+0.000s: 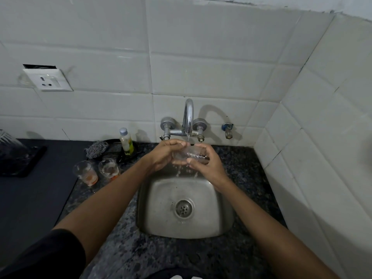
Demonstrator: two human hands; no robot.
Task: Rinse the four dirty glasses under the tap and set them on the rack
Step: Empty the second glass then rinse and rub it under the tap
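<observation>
Counter: dark speckled stone running around the sink and up to the tiled wall; a darker, smoother surface adjoins it on the left.
Sink: small steel basin, wet, with the drain at its middle and water falling into its far end.
Rack: probably the dark tray at the far left edge, well apart from the sink, with a ribbed clear glass upside down on it; only part is in view.
Tap: curved spout on the wall, running, its stream landing on the held glass.
Left hand: fingers curled around the left end of the glass, gripping it from the side.
Right hand: fingers wrapped around the right end, thumb across the front.
Held glass: clear, lying roughly sideways between both hands directly under the spout, above the far end of the sink.
Dirty glasses: two upright on the counter left of the sink, just beside each other, orange residue at their bottoms.
Step in hand: rinsing one glass, judged mid-task since two wait unwashed.
Next move: likely tip out the water, then carry the glass left, over the waiting pair, and set it on the rack.
</observation>
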